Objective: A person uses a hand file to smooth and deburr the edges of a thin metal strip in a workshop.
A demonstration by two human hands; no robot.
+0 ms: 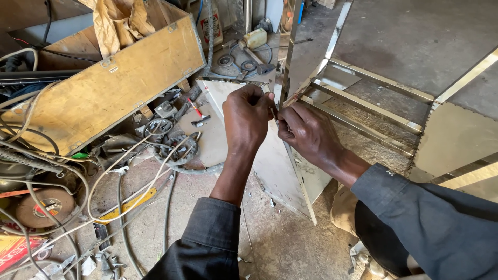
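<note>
While left hand [245, 120] and right hand [306, 132] pinch thin rod [296, 96], shiny steel frame [371, 106] adjoins.

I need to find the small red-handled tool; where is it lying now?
In the head view, the red-handled tool lies left of the left hand, on the metal sheet, just below the wooden box.

left hand [246, 120]: centre of view, back up, fingers curled shut in a pinch at the far side | right hand [307, 134]: just right of it, fingers bent, fingertips meeting the left's | wrists: bare, angled inward | forearms: dark sleeves, rising from the near edge, converging far
</note>
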